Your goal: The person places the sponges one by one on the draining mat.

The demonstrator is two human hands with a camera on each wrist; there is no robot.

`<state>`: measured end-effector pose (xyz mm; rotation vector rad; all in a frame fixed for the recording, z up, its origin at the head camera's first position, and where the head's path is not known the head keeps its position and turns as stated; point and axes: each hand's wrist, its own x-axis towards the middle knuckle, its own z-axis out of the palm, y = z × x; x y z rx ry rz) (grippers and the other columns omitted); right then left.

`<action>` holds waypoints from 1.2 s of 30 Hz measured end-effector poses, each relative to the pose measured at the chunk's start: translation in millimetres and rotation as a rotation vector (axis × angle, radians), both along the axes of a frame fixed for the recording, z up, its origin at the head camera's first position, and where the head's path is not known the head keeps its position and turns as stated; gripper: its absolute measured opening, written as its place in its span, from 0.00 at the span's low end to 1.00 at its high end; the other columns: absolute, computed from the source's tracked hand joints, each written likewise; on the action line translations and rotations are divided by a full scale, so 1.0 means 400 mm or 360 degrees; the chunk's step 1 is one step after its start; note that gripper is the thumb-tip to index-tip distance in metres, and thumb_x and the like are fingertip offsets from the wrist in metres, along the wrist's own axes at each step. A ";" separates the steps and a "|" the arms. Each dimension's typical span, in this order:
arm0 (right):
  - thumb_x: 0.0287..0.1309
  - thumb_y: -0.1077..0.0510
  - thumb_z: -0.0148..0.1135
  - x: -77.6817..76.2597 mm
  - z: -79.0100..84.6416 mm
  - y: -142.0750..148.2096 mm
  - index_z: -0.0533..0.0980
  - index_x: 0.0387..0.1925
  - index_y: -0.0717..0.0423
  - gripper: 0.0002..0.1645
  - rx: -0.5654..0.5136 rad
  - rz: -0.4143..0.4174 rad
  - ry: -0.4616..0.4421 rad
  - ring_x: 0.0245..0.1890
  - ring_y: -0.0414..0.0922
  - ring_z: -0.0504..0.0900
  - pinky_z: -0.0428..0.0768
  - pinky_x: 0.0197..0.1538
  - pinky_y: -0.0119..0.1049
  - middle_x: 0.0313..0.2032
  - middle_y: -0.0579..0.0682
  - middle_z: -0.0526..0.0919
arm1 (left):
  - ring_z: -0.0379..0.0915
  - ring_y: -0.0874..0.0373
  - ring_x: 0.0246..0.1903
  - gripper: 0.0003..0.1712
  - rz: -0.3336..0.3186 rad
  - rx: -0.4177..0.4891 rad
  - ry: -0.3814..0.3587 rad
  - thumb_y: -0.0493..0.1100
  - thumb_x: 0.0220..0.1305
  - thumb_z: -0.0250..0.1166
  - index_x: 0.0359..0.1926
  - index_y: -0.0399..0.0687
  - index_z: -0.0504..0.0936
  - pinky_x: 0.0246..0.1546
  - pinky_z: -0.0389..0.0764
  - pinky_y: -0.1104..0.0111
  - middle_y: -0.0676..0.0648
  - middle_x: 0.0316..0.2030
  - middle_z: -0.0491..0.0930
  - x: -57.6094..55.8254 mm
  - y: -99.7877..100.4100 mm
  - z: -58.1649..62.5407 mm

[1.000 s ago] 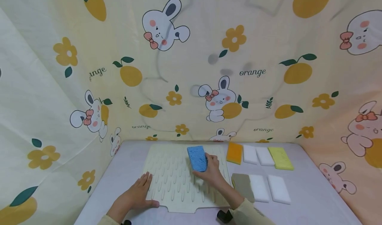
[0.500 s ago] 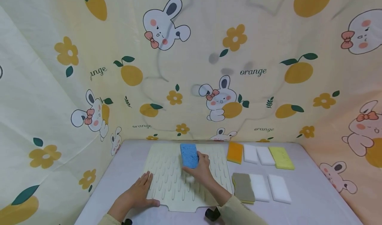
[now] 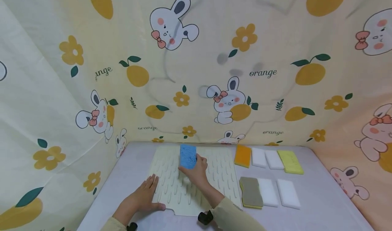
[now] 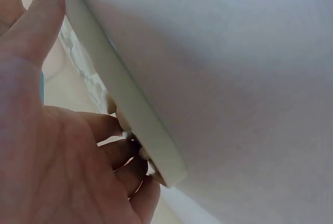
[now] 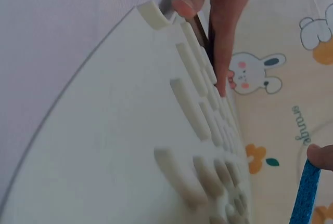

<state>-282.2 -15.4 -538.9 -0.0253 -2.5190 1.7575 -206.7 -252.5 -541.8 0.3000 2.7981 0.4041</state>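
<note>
A cream ribbed mat (image 3: 222,176), like a dish drying mat, lies on the table. My left hand (image 3: 142,196) rests over its near left corner, fingers extended along the left side and thumb at the front edge. In the left wrist view, the mat's thick edge (image 4: 130,102) runs past the thumb and fingertips. My right hand (image 3: 197,171) pinches a blue sponge (image 3: 188,156) by its right and lower edges, over the mat's far middle part. The right wrist view shows the sponge (image 5: 306,193) apart from the mat's raised ribs (image 5: 190,109), with only a fingertip visible on it.
Right of the mat, an orange sponge (image 3: 243,156), white sponges (image 3: 258,157) and a yellow-green sponge (image 3: 290,162) form a back row. A grey-and-yellow sponge (image 3: 251,191) and white sponges (image 3: 289,193) lie nearer. A patterned curtain (image 3: 196,60) encloses the table.
My right hand has carried the blue sponge leftward and slightly farther back over the mat. My left hand keeps its place on the mat's corner. The head view shifts slightly.
</note>
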 end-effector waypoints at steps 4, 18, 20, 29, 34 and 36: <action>0.54 0.50 0.86 -0.004 -0.005 -0.029 0.59 0.80 0.66 0.63 -0.0006 -0.0013 -0.0016 0.71 0.66 0.64 0.74 0.69 0.66 0.71 0.69 0.60 | 0.47 0.34 0.83 0.74 -0.0012 0.0003 0.0005 0.76 0.54 0.76 0.82 0.29 0.56 0.81 0.57 0.43 0.28 0.82 0.52 0.001 -0.001 -0.001; 0.52 0.47 0.87 -0.028 -0.012 -0.108 0.61 0.79 0.69 0.63 -0.0001 -0.0094 -0.0025 0.68 0.66 0.69 0.75 0.69 0.64 0.67 0.69 0.65 | 0.46 0.34 0.83 0.73 0.0011 0.0011 -0.0021 0.75 0.55 0.76 0.82 0.29 0.56 0.81 0.57 0.42 0.28 0.83 0.51 0.003 0.003 0.008; 0.53 0.47 0.87 -0.031 -0.012 -0.117 0.61 0.79 0.68 0.63 0.0010 -0.0099 -0.0039 0.68 0.65 0.69 0.76 0.69 0.63 0.67 0.69 0.65 | 0.46 0.34 0.83 0.74 0.0013 0.0011 -0.0023 0.75 0.55 0.76 0.82 0.30 0.55 0.81 0.57 0.42 0.29 0.83 0.51 0.004 0.003 0.008; 0.52 0.41 0.86 -0.044 -0.012 -0.152 0.62 0.78 0.69 0.65 0.0042 -0.0080 -0.0082 0.66 0.64 0.71 0.76 0.70 0.61 0.66 0.69 0.67 | 0.46 0.35 0.83 0.73 -0.0007 -0.0023 0.0002 0.76 0.55 0.75 0.82 0.30 0.56 0.81 0.58 0.43 0.30 0.83 0.52 -0.003 0.002 0.003; 0.53 0.39 0.85 -0.049 -0.018 -0.167 0.62 0.78 0.69 0.65 0.0082 -0.0088 -0.0130 0.65 0.63 0.73 0.76 0.70 0.60 0.66 0.69 0.68 | 0.46 0.35 0.83 0.74 0.0005 -0.0004 -0.0008 0.75 0.55 0.76 0.83 0.31 0.55 0.81 0.57 0.43 0.30 0.83 0.51 -0.002 -0.001 0.000; 0.53 0.38 0.84 -0.053 -0.024 -0.170 0.62 0.78 0.69 0.65 0.0088 -0.0093 -0.0141 0.65 0.63 0.73 0.76 0.70 0.61 0.66 0.69 0.68 | 0.46 0.35 0.83 0.74 0.0008 0.0005 -0.0019 0.76 0.54 0.76 0.83 0.31 0.55 0.81 0.58 0.43 0.30 0.83 0.51 0.000 -0.002 -0.002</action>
